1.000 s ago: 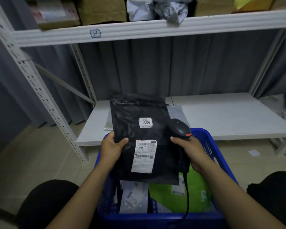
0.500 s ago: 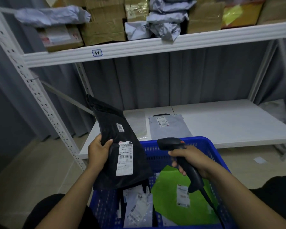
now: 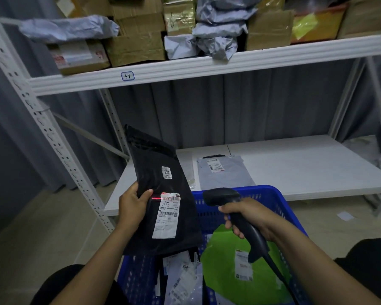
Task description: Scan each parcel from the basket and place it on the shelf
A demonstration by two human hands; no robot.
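Grey-curtained racking [image 3: 185, 69] is faced. Over the left rim of the blue basket [image 3: 273, 194], a black parcel [image 3: 163, 194] gripped by the left hand [image 3: 132, 205] is being scanned with the scanner [image 3: 224, 197] clasped in the right hand [image 3: 249, 216]; next, bare space on the lower shelf [image 3: 306, 168] is judged needed.

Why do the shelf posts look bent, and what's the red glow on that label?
Head view: wide-angle lens bows the shelf post; dim light overall; the red streak on the label of the black parcel is likely from the scanner.
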